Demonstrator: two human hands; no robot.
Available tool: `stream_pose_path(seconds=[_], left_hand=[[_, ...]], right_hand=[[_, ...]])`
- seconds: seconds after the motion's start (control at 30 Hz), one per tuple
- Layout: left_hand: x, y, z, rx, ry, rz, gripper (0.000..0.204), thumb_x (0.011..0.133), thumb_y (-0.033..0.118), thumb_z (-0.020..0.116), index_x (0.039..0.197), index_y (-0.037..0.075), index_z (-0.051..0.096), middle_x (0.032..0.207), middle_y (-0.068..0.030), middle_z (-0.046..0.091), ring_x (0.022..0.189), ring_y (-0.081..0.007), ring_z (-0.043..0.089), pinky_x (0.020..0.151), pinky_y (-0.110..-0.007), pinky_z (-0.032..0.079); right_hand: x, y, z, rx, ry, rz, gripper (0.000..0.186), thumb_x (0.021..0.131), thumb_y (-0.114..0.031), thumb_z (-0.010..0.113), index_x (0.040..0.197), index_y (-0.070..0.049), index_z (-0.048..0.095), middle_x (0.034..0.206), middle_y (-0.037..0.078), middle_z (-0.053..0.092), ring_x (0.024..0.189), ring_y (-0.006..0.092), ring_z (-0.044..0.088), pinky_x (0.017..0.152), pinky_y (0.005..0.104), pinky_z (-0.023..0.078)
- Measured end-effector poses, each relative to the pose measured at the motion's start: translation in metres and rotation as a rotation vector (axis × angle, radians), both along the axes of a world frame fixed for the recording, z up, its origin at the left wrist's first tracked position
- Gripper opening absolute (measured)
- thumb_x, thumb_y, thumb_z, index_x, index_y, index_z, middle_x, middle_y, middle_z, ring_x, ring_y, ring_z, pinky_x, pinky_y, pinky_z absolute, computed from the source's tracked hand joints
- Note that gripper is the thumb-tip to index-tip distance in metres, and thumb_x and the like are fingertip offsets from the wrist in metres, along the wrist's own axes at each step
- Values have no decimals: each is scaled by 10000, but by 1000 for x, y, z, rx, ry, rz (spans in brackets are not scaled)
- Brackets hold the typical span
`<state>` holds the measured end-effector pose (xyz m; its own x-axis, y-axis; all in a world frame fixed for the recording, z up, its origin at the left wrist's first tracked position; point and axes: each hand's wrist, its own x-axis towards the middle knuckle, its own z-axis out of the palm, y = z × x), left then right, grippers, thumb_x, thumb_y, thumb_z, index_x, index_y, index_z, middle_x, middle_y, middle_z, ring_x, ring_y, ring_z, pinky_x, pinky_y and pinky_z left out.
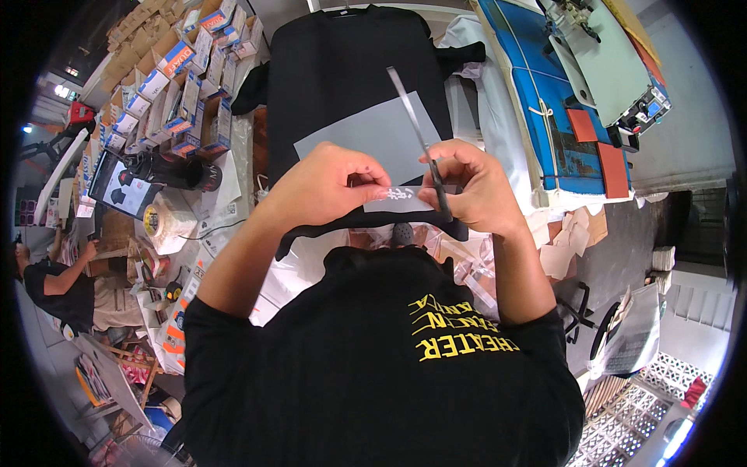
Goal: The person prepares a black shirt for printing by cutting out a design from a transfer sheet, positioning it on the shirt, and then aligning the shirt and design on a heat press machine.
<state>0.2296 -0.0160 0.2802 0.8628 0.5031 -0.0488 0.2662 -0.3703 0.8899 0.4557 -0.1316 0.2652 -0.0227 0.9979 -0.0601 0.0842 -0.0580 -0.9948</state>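
Well apart to the left of the hands, a person in a black top [61, 292]. Nearer on that side, a tablet [124, 187], a white roll [162, 224] and a dark cylinder [175, 171], with rows of small cartons [167, 93] farther out, hemming in any leftward swing. Left hand [334, 183] pinching the left end of a small film [393, 205] with white marks, between the two hands. Just beyond, a grey sheet [338, 144] on a black T-shirt [342, 70], with wide black cloth for moving past the sheet and a near edge just below the hands. Right hand [478, 191] grasping a slim metal tool [412, 117], slanting up-left over sheet and shirt; contact with film unclear. Right of that, a blue board [574, 173] with brick-red sheets [613, 167], blocking that side; nearer, cardboard pieces [560, 257].
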Motion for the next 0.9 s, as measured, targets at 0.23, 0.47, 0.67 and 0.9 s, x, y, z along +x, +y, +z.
stream_pose_path(seconds=[0.23,0.47,0.67,0.9], left_hand=[[7,13,-17,-548,-394,379,71,894,85,684,914,18,695,887,-70,710,806,-141,653,755,-275,499],[35,11,-16,-961,-839,577,65,927,109,646,881,66,662,921,-66,697,851,-156,647,804,-319,501],[40,7,-12,-865,-824,526,61,924,80,648,882,39,666,920,-90,699,826,-150,653,814,-316,508],[46,4,-12,-866,-827,511,57,924,68,650,895,27,679,909,-86,703,830,-152,656,814,-311,512]], right_hand=[[-2,9,-5,441,-176,-471,585,768,-116,838,1246,-15,517,863,33,613,778,101,569,721,271,473],[-67,-38,-58,117,211,-211,493,830,-109,796,1243,-29,540,851,59,641,742,86,603,631,230,490],[-75,-31,-50,84,312,-197,512,827,-132,806,1242,-10,533,778,41,628,673,82,612,596,224,489],[-70,-28,-46,95,264,-224,514,831,-171,809,1235,-3,539,754,29,606,667,88,624,594,233,502]])
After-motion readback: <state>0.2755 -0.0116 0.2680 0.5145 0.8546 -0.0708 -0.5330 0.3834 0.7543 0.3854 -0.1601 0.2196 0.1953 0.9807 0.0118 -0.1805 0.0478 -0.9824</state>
